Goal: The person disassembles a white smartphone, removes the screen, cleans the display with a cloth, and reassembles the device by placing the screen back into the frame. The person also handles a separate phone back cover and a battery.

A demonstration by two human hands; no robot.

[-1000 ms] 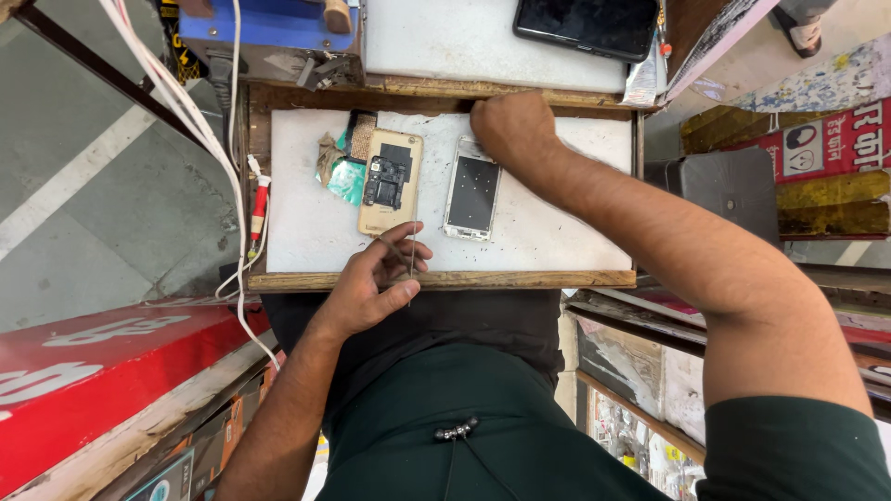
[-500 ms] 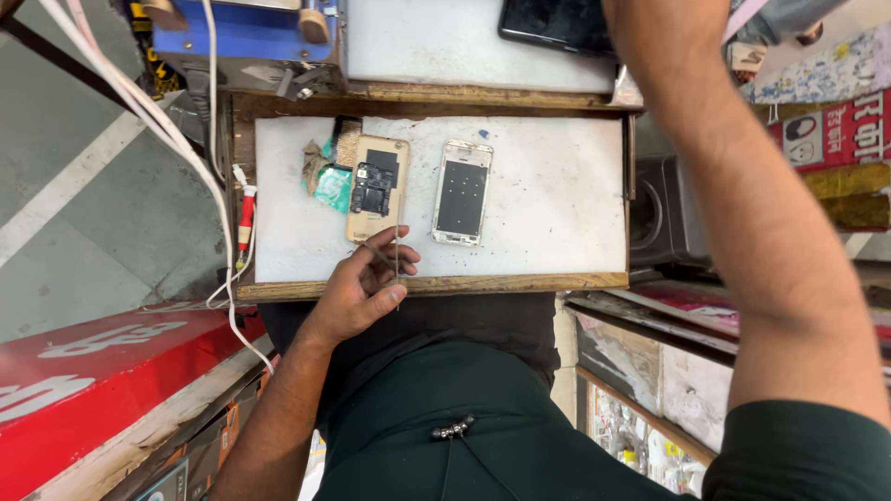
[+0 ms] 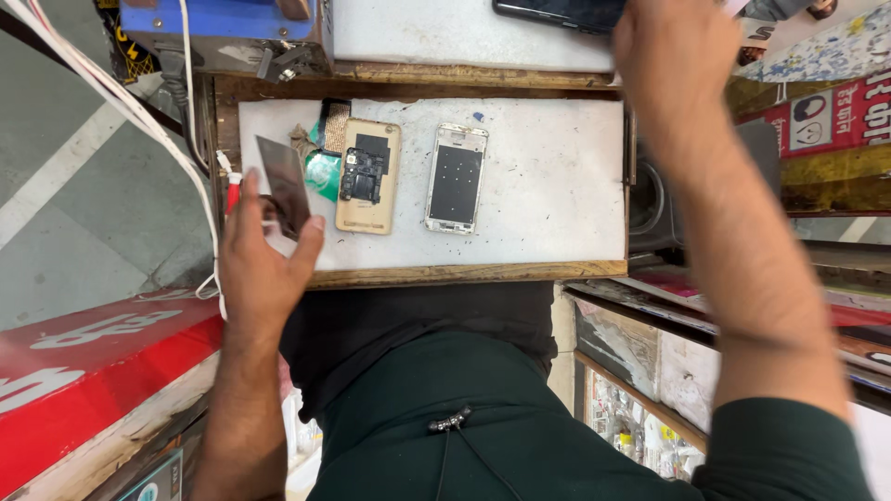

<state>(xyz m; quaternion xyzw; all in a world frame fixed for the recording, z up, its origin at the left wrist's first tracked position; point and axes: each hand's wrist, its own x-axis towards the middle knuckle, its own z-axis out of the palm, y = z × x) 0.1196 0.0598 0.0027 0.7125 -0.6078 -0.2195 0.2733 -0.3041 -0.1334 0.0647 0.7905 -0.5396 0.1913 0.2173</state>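
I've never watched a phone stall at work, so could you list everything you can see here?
white work board: one, white with a wooden rim, centre
gold phone body: one, gold, opened with dark parts showing, left of centre on the board
white phone frame: one, white with a dark middle, beside the gold one
thin dark plate: one, dark and shiny, at the board's left edge
blue device: one, blue, top left
white cables: a few, white, left side
dark phone: one, black, top edge
left hand: holds the thin dark plate
right hand: reaches to the top, blurred
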